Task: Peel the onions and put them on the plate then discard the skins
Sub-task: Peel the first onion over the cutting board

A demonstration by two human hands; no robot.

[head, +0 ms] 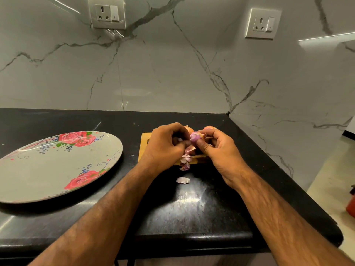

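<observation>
Above the wooden board point(144, 150), my right hand point(217, 150) clamps its curled fingers on a small purple onion point(195, 136). My left hand point(165, 144) pinches the skins point(186, 160), which dangle just below my fingertips. A loose peel point(183, 180) lies on the black counter point(192, 212), nearer me. Unpeeled onions point(208, 128) sit just beyond my fingers, and the floral plate point(48, 175) is well left of them.

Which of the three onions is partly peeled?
The onion held between the left hand and right hand: its purple flesh shows. The other onions behind it show only orange-brown skin.
</observation>
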